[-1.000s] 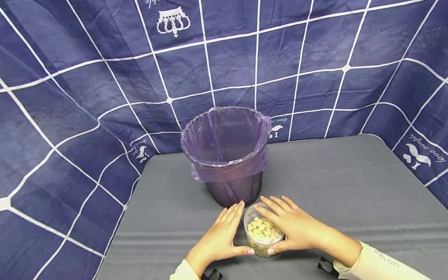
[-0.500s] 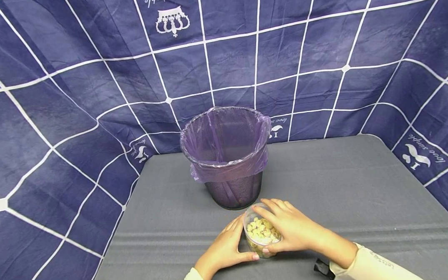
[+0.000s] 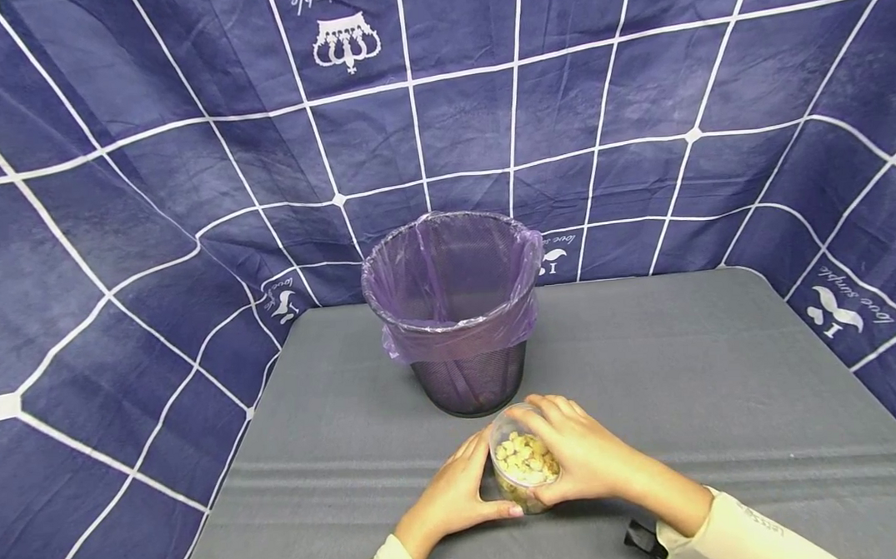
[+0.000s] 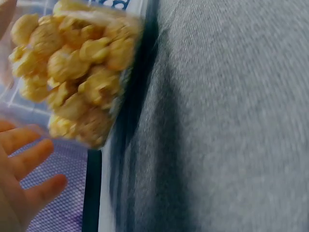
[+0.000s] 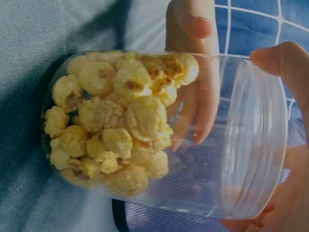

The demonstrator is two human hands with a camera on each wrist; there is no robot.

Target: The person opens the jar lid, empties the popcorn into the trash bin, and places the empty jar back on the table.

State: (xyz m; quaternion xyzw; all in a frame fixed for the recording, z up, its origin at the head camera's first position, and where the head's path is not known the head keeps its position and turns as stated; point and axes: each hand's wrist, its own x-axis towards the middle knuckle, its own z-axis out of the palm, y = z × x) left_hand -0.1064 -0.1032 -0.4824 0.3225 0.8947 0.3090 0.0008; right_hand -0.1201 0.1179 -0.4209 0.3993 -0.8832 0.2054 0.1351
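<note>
A clear plastic jar (image 3: 502, 431), partly filled with yellow popcorn (image 5: 101, 121), stands upright or nearly so on the grey surface. My right hand (image 3: 587, 457) grips it near the threaded rim, thumb on one side and fingers round the other. Opposite it, my left hand (image 3: 452, 498) is cupped beside the jar, its fingers fairly straight along the far left side and its thumb at the lower front. The left wrist view has the spread left fingers (image 4: 36, 157) close to the jar wall; firm contact is hard to judge.
Just behind the jar stands a dark mesh waste bin (image 3: 471, 383), lined with a purple plastic bag (image 3: 458, 343). A grey cloth-covered tabletop (image 3: 685, 386) spreads around them. Blue curtains (image 3: 598, 98) with white grid lines enclose the back and sides.
Both hands have come closer around the jar. The left hand moved in from the left and slightly down, while the right fingers took hold of the jar near its rim.
</note>
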